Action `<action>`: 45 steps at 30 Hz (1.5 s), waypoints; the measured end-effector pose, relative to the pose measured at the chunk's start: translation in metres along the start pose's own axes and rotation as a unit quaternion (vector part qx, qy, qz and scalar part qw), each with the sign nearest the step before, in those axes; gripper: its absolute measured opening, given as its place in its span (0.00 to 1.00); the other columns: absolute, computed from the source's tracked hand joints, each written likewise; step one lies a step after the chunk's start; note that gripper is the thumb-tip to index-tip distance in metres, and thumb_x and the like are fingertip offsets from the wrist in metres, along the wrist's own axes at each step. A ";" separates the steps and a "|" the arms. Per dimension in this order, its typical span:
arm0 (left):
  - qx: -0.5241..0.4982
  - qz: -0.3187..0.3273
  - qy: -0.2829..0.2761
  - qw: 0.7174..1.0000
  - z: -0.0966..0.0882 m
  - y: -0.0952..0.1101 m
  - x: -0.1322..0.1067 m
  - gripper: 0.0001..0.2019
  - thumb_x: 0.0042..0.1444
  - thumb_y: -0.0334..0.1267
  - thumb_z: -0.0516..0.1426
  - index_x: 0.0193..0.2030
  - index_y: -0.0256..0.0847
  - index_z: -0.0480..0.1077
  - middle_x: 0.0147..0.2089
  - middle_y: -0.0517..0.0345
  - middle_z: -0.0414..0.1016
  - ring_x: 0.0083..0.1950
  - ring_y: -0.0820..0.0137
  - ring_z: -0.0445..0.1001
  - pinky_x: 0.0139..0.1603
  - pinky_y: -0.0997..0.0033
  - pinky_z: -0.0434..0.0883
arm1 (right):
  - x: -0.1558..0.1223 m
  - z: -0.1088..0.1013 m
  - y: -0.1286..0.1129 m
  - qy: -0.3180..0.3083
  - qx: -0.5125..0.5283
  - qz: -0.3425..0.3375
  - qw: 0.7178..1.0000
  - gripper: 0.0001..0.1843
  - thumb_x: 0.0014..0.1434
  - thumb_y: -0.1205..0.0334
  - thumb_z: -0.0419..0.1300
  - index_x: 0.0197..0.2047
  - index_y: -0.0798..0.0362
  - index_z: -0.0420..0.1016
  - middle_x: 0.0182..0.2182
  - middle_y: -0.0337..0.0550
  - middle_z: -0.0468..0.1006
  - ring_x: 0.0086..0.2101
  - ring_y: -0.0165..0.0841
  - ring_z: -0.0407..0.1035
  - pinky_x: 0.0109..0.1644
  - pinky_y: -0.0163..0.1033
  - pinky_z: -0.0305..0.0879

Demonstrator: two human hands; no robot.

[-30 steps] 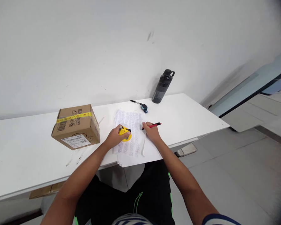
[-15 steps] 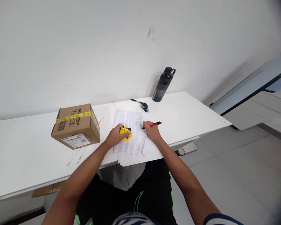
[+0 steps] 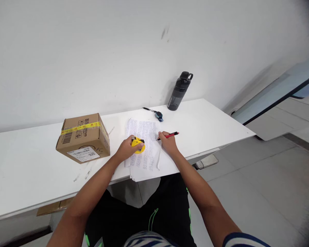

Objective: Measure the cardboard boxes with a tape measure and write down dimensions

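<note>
Pen (image 3: 172,134) shifted slightly right, pinched by closed fingers of right hand (image 3: 169,143).
Tape measure (image 3: 138,141) gripped, partly covered by left hand's (image 3: 125,149) curled fingers; writing on paper (image 3: 145,160) too small to be read.

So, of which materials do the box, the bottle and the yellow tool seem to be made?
Box: matte brown cardboard, shown by its printed, tape-sealed brown faces.
Bottle: probably smooth plastic; the smoky lower body looks translucent.
Yellow tool: perhaps hard plastic, judging by its even colour; the left hand partly covers it.
</note>
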State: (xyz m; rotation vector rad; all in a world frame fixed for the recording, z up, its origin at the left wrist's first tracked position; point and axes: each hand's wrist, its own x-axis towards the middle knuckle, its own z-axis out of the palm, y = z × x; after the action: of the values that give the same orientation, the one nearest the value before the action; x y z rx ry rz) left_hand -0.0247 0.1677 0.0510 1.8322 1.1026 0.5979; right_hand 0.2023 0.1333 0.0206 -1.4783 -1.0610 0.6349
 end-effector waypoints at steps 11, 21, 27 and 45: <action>0.005 -0.001 -0.001 1.000 -0.001 -0.006 0.001 0.21 0.50 0.59 0.59 0.38 0.43 0.64 0.31 0.61 0.70 0.31 0.70 0.69 0.29 0.72 0.65 | 0.004 0.000 0.003 -0.003 -0.016 0.005 1.000 0.19 0.56 0.51 0.55 0.18 0.51 0.63 0.18 0.34 0.63 0.25 0.31 0.59 0.34 0.38 0.58; 0.011 -0.026 0.035 0.999 0.015 0.002 -0.023 0.23 0.46 0.60 0.62 0.37 0.42 0.67 0.34 0.59 0.73 0.34 0.68 0.72 0.29 0.74 0.65 | -0.012 -0.004 0.002 0.112 -0.054 -0.075 0.989 0.28 0.61 0.38 0.49 0.44 0.55 0.75 0.34 0.47 0.78 0.35 0.39 0.71 0.40 0.41 0.66; -0.120 -0.003 -0.017 0.993 0.042 0.027 -0.057 0.25 0.40 0.56 0.68 0.37 0.41 0.67 0.33 0.61 0.71 0.32 0.71 0.69 0.31 0.74 0.66 | -0.006 -0.026 -0.004 -0.176 -0.292 -0.241 0.908 0.19 0.65 0.51 0.49 0.47 0.51 0.76 0.38 0.48 0.79 0.35 0.39 0.73 0.38 0.41 0.67; -0.217 0.259 0.389 0.857 -0.049 0.049 -0.139 0.33 0.57 0.68 0.44 0.55 0.45 0.66 0.69 0.45 0.58 0.70 0.55 0.56 0.67 0.54 0.58 | -0.113 0.094 -0.168 -0.377 0.108 -0.249 0.886 0.32 0.55 0.45 0.65 0.58 0.44 0.59 0.54 0.48 0.69 0.51 0.40 0.69 0.52 0.46 0.68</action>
State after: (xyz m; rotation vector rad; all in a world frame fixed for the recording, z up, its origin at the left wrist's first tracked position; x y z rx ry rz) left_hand -0.1077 0.0580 0.1227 1.4786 0.8222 1.8681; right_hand 0.0276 0.0685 0.1434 -0.6908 -1.8196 0.9406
